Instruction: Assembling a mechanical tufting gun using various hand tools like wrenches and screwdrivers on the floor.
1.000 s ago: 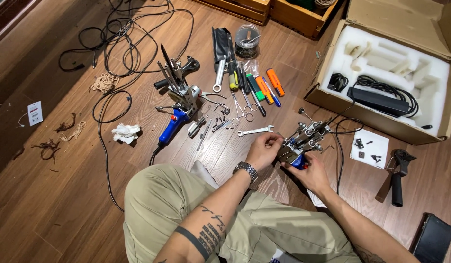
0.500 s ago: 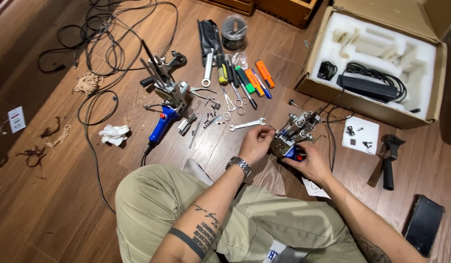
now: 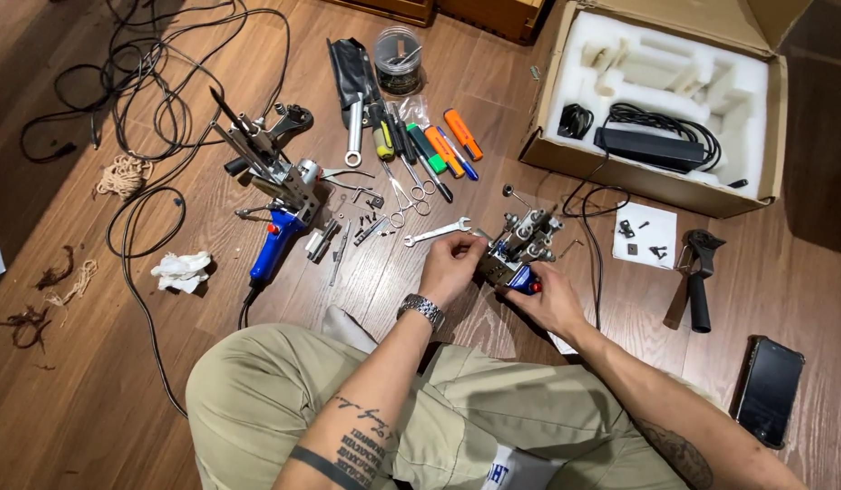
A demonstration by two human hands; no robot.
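The person sits on the floor (image 3: 94, 417), holding a small metal machine (image 3: 522, 247) with a blue grip just in front of the knees. The left hand (image 3: 449, 263) is curled round its near-left end; the right hand (image 3: 552, 298) is closed under the blue grip, steadying it. The step looks like fitting or adjusting a part on the machine's left side, though the fingertips hide which. A next move would likely call for a tool: the wrench (image 3: 436, 232) lies just left of the machine, with screws (image 3: 371, 222) beyond and a second machine (image 3: 275, 195) farther left.
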